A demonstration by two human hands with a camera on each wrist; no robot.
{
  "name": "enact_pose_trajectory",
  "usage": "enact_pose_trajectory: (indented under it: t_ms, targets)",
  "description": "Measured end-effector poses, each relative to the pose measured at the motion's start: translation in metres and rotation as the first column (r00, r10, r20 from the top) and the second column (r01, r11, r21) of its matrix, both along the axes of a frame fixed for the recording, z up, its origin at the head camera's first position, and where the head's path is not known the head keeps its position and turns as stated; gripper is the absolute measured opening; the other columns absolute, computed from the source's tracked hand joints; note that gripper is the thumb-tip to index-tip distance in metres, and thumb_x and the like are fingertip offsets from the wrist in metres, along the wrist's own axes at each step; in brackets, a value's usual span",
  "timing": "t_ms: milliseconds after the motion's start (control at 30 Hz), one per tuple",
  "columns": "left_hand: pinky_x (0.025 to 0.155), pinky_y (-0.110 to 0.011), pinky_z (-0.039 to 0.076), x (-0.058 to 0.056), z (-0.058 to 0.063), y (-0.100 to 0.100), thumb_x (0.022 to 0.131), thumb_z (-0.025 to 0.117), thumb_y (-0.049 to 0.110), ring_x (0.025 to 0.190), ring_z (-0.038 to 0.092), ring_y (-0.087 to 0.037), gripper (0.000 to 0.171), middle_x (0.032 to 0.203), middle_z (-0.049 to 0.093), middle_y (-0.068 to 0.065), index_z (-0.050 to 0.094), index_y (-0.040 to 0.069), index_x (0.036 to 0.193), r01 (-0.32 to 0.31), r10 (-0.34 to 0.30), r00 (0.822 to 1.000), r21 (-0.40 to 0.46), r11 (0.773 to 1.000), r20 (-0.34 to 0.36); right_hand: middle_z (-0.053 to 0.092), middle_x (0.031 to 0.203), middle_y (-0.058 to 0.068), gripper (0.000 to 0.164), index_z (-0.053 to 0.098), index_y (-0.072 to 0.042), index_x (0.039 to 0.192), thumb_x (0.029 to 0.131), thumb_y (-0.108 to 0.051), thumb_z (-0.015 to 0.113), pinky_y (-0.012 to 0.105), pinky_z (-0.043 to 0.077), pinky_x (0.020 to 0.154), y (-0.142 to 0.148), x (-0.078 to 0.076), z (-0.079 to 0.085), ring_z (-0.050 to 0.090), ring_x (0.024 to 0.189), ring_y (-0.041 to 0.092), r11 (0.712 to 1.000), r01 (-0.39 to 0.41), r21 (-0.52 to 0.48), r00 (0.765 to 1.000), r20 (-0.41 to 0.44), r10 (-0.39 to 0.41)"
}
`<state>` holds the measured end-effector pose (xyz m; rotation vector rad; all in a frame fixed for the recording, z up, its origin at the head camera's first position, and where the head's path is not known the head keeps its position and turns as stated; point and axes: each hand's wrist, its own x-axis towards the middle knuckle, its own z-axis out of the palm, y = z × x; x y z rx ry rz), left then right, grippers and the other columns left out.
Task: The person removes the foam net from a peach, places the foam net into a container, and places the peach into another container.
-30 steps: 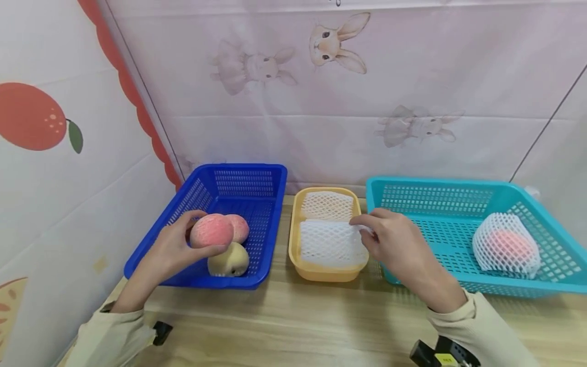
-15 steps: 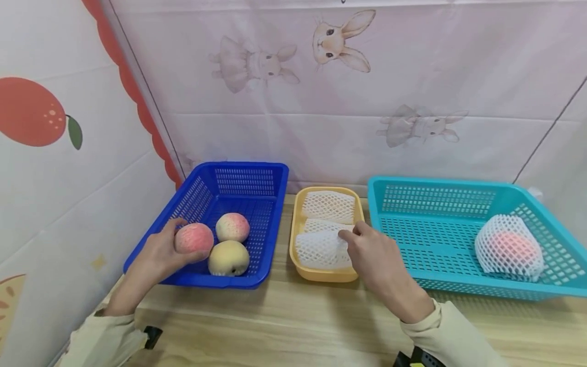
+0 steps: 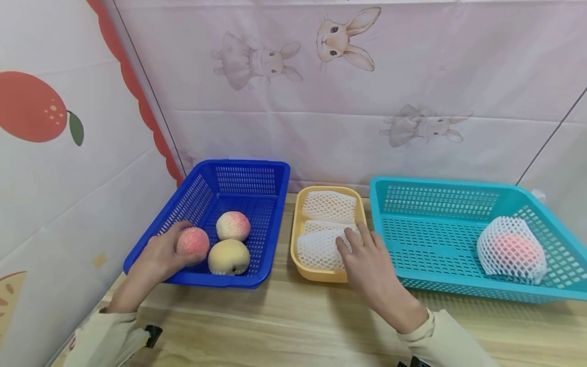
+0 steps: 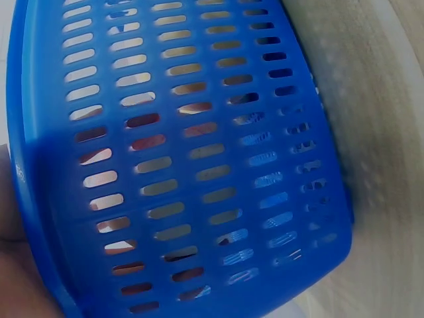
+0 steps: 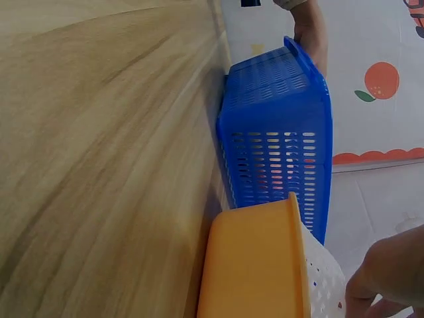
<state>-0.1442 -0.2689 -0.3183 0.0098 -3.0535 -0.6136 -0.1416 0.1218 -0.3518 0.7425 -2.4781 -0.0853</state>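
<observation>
We count two bare hands, three containers and four fruits on one pale wood-grain table (image 3: 275,326). The left hand (image 3: 156,256) grasps one round, deep-pink peach (image 3: 193,243), thumb and fingers curled about it, inside one dark-blue, rectangular basket of slotted plastic (image 3: 245,179). Whether the peach bears on the basket floor, we cannot tell. Two further fruits lie in that basket: one round, cream-and-pink peach (image 3: 233,226) and, nearer the person, one round, yellow fruit with a dark dimple (image 3: 229,257).

Between the baskets stands one yellow-orange, round-cornered plastic tub (image 3: 323,276). We count three white foam-net sleeves in view: one far sleeve (image 3: 329,205), one near sleeve (image 3: 320,251) and a partly covered middle sleeve (image 3: 326,226). Any lying beneath cannot be counted. The right hand (image 3: 371,267) is released, fingers spread, their tips on the near sleeve.

To the right we record one turquoise, rectangular plastic basket (image 3: 431,232) holding one pink fruit in white foam netting (image 3: 511,250), close to its right wall. Behind everything hangs one pale pink backdrop (image 3: 330,148) printed with three rabbits.
</observation>
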Motion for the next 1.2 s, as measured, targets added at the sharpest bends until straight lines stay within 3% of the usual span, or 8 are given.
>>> enact_pose_trajectory:
  t_ms: [100, 233, 367, 533, 733, 933, 1067, 1200]
  targets:
    - [0.076, -0.058, 0.051, -0.001, 0.0, -0.002, 0.079, 0.077, 0.042, 0.1, 0.057, -0.047, 0.08, 0.118, 0.056, -0.033, 0.041, -0.003, 0.135, 0.027, -0.027, 0.999, -0.006, 1.0, 0.034, 0.065, 0.103, 0.013, 0.024, 0.071, -0.006, 0.101, 0.078, -0.007, 0.072, 0.051, 0.043, 0.09, 0.0, 0.0, -0.003, 0.05, 0.115, 0.041, 0.999, -0.037, 0.007, 0.999, -0.009, 0.037]
    - [0.077, -0.057, 0.05, -0.003, 0.001, -0.003, 0.079, 0.077, 0.042, 0.101, 0.056, -0.046, 0.078, 0.117, 0.057, -0.031, 0.044, -0.004, 0.133, 0.055, -0.054, 0.994, -0.008, 0.998, 0.092, 0.067, 0.093, 0.01, 0.013, 0.07, -0.007, 0.09, 0.087, -0.017, 0.063, 0.054, 0.04, 0.095, -0.002, 0.002, -0.006, 0.052, 0.113, 0.04, 0.996, -0.079, -0.039, 0.993, 0.081, 0.082]
    - [0.079, -0.058, 0.048, -0.003, 0.002, -0.003, 0.079, 0.077, 0.043, 0.105, 0.053, -0.048, 0.079, 0.12, 0.055, -0.032, 0.044, -0.006, 0.133, 0.05, -0.047, 0.99, -0.023, 0.998, 0.133, 0.067, 0.095, 0.013, 0.042, 0.068, -0.006, 0.087, 0.098, -0.042, 0.05, 0.056, 0.034, 0.103, -0.003, 0.003, -0.009, 0.05, 0.118, 0.041, 0.997, -0.052, -0.064, 0.97, 0.234, 0.066]
    - [0.08, -0.058, 0.048, -0.005, 0.002, -0.002, 0.078, 0.078, 0.041, 0.104, 0.053, -0.047, 0.079, 0.117, 0.056, -0.032, 0.045, -0.008, 0.131, 0.042, -0.034, 0.982, -0.037, 0.998, 0.186, 0.065, 0.1, 0.018, 0.059, 0.067, 0.0, 0.089, 0.094, -0.056, 0.048, 0.055, 0.029, 0.108, -0.003, 0.002, -0.011, 0.047, 0.123, 0.043, 0.999, -0.021, -0.026, 0.955, 0.297, 0.028]
    - [0.081, -0.059, 0.047, -0.01, 0.003, -0.001, 0.077, 0.078, 0.039, 0.102, 0.053, -0.045, 0.078, 0.116, 0.056, -0.031, 0.045, -0.009, 0.129, 0.046, -0.032, 0.967, -0.053, 0.998, 0.254, 0.064, 0.09, 0.014, 0.048, 0.062, -0.004, 0.074, 0.097, -0.044, 0.05, 0.049, 0.036, 0.104, 0.0, -0.007, -0.008, 0.054, 0.104, 0.036, 0.982, -0.099, -0.162, 0.986, 0.12, 0.119]
    - [0.084, -0.062, 0.044, -0.012, 0.004, 0.001, 0.078, 0.077, 0.039, 0.105, 0.052, -0.048, 0.077, 0.118, 0.055, -0.033, 0.045, -0.009, 0.13, 0.052, -0.031, 0.958, -0.065, 0.996, 0.284, 0.065, 0.087, 0.011, 0.045, 0.071, -0.002, 0.081, 0.1, -0.035, 0.047, 0.043, 0.045, 0.087, 0.005, -0.012, 0.002, 0.055, 0.092, 0.031, 0.937, -0.185, -0.295, 0.983, -0.053, 0.178]
    - [0.083, -0.061, 0.045, -0.013, 0.005, 0.001, 0.079, 0.076, 0.039, 0.102, 0.053, -0.047, 0.076, 0.116, 0.056, -0.032, 0.045, -0.009, 0.129, 0.052, -0.027, 0.957, -0.081, 0.995, 0.288, 0.065, 0.084, 0.01, 0.039, 0.071, -0.002, 0.08, 0.098, -0.031, 0.052, 0.043, 0.047, 0.081, 0.009, -0.013, 0.004, 0.056, 0.088, 0.031, 0.921, -0.21, -0.329, 0.977, -0.1, 0.187]
    - [0.084, -0.059, 0.046, -0.014, 0.005, 0.0, 0.082, 0.074, 0.039, 0.101, 0.054, -0.046, 0.075, 0.115, 0.056, -0.033, 0.044, -0.011, 0.129, 0.043, -0.018, 0.957, -0.082, 0.996, 0.289, 0.066, 0.083, 0.009, 0.034, 0.071, -0.003, 0.08, 0.095, -0.028, 0.055, 0.044, 0.047, 0.081, 0.014, -0.012, 0.006, 0.057, 0.087, 0.03, 0.923, -0.19, -0.334, 0.982, -0.08, 0.173]
